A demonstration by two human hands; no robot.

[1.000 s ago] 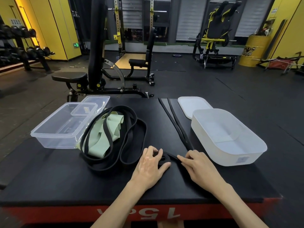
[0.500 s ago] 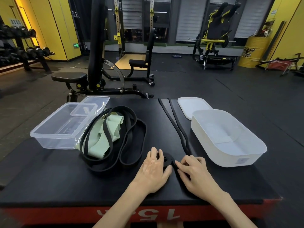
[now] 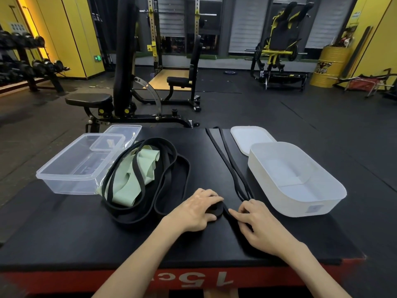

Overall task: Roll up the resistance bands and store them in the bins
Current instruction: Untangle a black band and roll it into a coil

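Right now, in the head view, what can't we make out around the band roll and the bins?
- Roll of the thin black band: mostly covered by the left hand, so its turns can't be counted.
- Right hand: fingertips curl over the band; the grip is hidden.
- Label on the white bin: too small to read.
- Green band: partly under the black bands, so its shape is unclear.

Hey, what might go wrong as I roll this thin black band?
The small black coil under the left hand looks loosely pinned and may spring open if pressure eases. The unrolled thin black band could twist while the right hand feeds it. Its tail runs beside the white plastic bin and might snag.
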